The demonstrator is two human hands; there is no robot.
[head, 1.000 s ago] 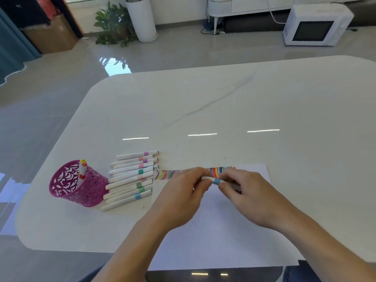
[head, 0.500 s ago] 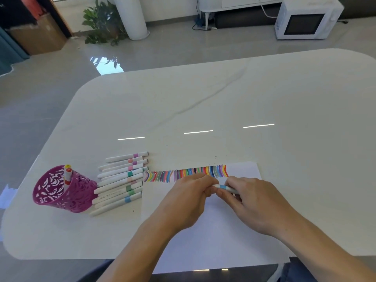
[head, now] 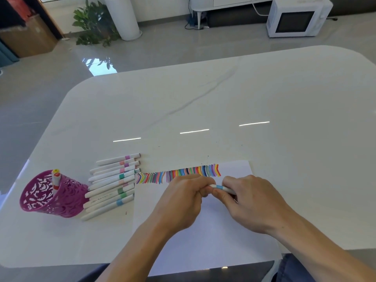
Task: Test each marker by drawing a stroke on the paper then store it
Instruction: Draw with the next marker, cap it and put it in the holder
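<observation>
Both hands meet over a white sheet of paper (head: pixel 207 237) on the table. My right hand (head: pixel 252 202) grips the barrel of a white marker with a light-blue band (head: pixel 219 187). My left hand (head: pixel 183 202) pinches the marker's left end, where the cap sits; the tip is hidden by my fingers. A row of several coloured strokes (head: pixel 179 174) runs along the paper's far edge, just beyond my fingers. Several white markers (head: pixel 112 184) lie side by side left of the paper. A magenta cut-out pen holder (head: pixel 50 195) stands further left with one red-orange marker (head: pixel 55 180) upright in it.
The white marble table (head: pixel 223 110) has rounded corners and its near edge runs under my forearms. On the floor beyond stand a white microwave (head: pixel 295 18), a potted plant (head: pixel 93 25), a tall white cylinder (head: pixel 122 19) and a cardboard box (head: pixel 26 39).
My hands stay joined on the blue-banded marker with little movement between them. The camera has shifted, so the scene sits slightly differently in view.
</observation>
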